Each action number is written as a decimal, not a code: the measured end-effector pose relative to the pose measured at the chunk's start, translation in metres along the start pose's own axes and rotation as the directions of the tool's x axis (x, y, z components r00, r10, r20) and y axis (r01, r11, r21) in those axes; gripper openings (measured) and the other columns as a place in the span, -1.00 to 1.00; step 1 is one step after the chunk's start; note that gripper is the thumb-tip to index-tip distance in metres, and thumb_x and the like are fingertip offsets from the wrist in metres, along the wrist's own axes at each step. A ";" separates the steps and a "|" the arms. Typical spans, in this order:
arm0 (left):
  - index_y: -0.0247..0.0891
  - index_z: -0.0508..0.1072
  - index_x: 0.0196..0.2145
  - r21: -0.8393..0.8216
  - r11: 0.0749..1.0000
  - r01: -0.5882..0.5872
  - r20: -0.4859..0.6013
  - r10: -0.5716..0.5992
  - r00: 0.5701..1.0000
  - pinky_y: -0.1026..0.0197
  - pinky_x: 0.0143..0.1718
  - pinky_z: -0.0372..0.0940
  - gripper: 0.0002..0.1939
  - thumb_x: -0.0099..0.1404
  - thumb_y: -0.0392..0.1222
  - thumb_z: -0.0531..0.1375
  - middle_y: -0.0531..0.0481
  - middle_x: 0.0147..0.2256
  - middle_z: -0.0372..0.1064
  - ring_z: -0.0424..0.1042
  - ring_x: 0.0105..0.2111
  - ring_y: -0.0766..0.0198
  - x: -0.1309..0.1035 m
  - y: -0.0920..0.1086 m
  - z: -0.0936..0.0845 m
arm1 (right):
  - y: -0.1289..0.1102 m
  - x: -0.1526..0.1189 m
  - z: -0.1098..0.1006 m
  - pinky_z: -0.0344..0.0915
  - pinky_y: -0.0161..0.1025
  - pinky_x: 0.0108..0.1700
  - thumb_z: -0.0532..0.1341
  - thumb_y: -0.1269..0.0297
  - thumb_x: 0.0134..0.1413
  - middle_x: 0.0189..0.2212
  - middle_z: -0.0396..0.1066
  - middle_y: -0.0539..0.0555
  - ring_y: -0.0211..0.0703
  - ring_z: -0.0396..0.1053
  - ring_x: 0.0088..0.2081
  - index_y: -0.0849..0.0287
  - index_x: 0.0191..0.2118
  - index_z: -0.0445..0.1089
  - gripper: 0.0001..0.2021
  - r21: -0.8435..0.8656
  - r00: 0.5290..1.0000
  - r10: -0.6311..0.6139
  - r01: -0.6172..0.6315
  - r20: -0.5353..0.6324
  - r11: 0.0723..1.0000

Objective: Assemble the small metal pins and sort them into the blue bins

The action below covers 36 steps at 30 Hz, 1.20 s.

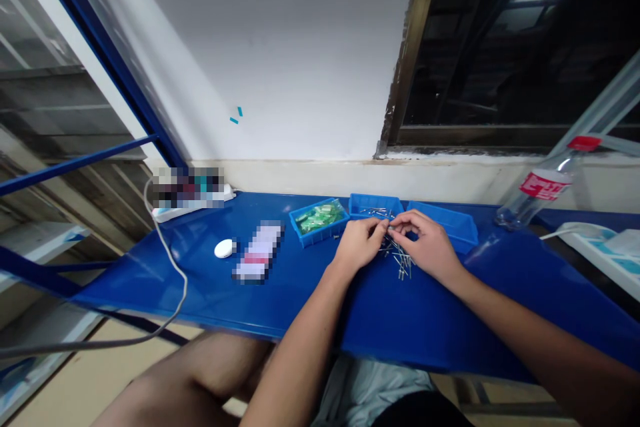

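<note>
Left hand: I see the left hand with thumb and forefinger drawn together at the tips, closed on one end of a small piece.
Right hand: the right hand meets it from the other side, thumb and forefinger pinching the same piece; the fingertips of both hands nearly touch.
Held piece: midway between the hands, above the table; too small and too covered from my camera to read its long axis.
Loose metal pins: a pile of slender pins lies on the table just below the fingertips, on the body side. Axes are crossed, though several point toward the near edge. I judge the right hand nearer; its thumb overhangs the pile.
Middle bin: blue bin just beyond the fingers, more pins inside.
Left bin: blue tray holding green bagged parts, beside the left hand.
Right bin: blue box behind the right hand, partly hidden by it.
Blue table, outer area: on the table, a phone and white disc well left; bottle far right, tilted in view.
</note>
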<state>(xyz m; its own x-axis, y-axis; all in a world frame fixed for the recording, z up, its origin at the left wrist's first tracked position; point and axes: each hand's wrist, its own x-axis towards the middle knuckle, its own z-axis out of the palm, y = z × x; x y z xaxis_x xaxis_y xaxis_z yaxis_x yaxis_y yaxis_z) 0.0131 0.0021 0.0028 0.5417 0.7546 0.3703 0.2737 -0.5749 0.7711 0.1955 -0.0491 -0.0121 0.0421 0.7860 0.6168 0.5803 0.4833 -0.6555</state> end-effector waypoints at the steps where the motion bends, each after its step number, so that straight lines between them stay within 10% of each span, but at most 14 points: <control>1: -0.27 0.63 -0.26 0.007 1.000 0.006 0.031 -0.006 1.000 0.27 -0.33 0.34 -0.57 0.53 0.00 0.05 -0.04 -0.34 0.62 0.54 -0.39 0.20 0.000 0.001 -0.001 | 0.001 0.000 0.000 0.51 -0.13 -0.22 0.31 0.21 0.23 -0.23 0.47 0.10 -0.10 0.47 -0.30 0.10 -0.21 0.47 -0.90 0.027 1.000 0.013 -0.013 -0.013 1.000; 25: -0.29 0.58 -0.10 -0.210 0.976 0.057 -0.067 -0.073 0.995 0.16 -0.10 0.55 -0.69 0.22 -0.48 0.23 -0.10 -0.21 0.66 0.66 -0.22 0.18 0.003 -0.009 0.005 | 0.006 -0.001 0.002 0.60 -0.07 -0.17 0.33 0.15 0.17 -0.27 0.59 0.11 -0.04 0.60 -0.29 0.11 -0.22 0.48 -0.84 0.037 0.984 0.171 -0.173 0.054 0.984; 36: -0.28 0.66 -0.25 -0.082 0.988 0.130 -0.035 -0.134 0.990 0.22 -0.30 0.46 -0.75 0.36 -0.03 0.28 -0.08 -0.32 0.65 0.63 -0.33 0.13 0.000 0.006 -0.002 | -0.004 0.001 -0.003 0.46 -0.22 -0.34 0.23 0.35 0.14 -0.31 0.48 0.07 -0.16 0.43 -0.40 0.11 -0.22 0.52 -0.87 -0.131 0.998 0.039 -0.033 0.046 0.991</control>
<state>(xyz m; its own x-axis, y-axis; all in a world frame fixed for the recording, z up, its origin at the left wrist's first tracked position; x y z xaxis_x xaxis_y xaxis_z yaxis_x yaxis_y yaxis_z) 0.0131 -0.0006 0.0082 0.4721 0.8353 0.2818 0.2760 -0.4437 0.8526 0.1956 -0.0514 -0.0077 0.0278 0.8212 0.5699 0.6803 0.4022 -0.6128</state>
